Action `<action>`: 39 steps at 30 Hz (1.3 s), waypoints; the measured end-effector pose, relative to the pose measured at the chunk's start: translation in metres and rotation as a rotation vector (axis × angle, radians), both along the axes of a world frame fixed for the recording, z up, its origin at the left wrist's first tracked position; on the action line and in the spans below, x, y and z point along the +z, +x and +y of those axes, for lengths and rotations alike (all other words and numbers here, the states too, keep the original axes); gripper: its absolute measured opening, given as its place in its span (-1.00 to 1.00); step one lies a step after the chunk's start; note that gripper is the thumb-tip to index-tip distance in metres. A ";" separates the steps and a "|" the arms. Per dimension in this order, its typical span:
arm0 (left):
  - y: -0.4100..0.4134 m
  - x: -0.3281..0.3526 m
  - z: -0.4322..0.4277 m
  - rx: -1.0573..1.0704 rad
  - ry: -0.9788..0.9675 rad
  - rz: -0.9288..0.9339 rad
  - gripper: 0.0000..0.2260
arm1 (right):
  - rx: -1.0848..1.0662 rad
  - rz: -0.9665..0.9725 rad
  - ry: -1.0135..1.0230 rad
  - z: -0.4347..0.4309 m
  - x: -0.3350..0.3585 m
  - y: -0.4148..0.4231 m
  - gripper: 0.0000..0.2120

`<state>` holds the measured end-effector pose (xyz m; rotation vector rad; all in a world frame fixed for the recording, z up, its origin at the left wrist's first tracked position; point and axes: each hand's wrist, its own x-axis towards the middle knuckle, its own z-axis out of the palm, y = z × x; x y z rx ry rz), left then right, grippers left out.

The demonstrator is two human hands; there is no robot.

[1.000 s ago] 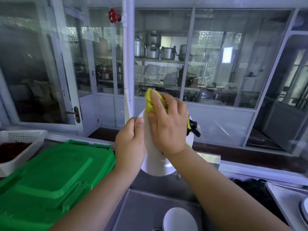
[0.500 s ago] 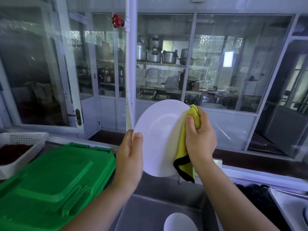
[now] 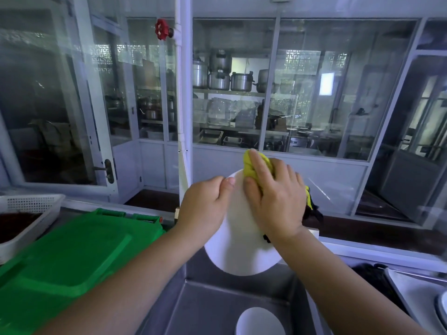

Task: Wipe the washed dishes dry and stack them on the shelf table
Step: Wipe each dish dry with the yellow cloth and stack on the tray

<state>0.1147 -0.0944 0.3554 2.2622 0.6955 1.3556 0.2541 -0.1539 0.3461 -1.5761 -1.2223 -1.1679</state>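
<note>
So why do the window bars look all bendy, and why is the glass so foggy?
Head view: the wide lens bends the window bars near the edges; head view again, the glass carries pale reflections, so the pots behind look hazy; the plate is bright and shows hardly any detail, while the cloth looks sharp.

Over the steel sink the person holds a white plate nearly on edge; the left hand grips its rim at ten o'clock, thumb on the near face; the right hand holds a bunched yellow cloth against the plate toward one o'clock; a white dish lies in the sink at six o'clock from the plate; a green lid sits at eight o'clock, a white basket at nine; metal pots stand behind glass at twelve.
</note>
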 end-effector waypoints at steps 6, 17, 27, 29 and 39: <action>-0.001 -0.003 -0.006 0.041 0.031 -0.155 -0.62 | 0.054 0.140 0.070 0.006 0.004 0.004 -0.62; -0.003 -0.031 0.005 -0.026 -0.288 -0.290 -0.47 | -0.005 0.685 -0.166 -0.007 -0.014 0.014 -0.56; 0.001 -0.009 0.027 -0.039 -0.163 -0.032 -0.55 | -0.052 0.337 -0.259 -0.008 -0.007 0.011 -0.55; 0.006 -0.013 0.018 -0.023 -0.139 -0.064 -0.57 | -0.084 0.174 -0.187 -0.002 -0.007 0.007 -0.55; -0.001 -0.015 0.006 0.041 -0.244 -0.309 -0.52 | -0.115 0.325 -0.092 0.000 -0.017 0.018 -0.51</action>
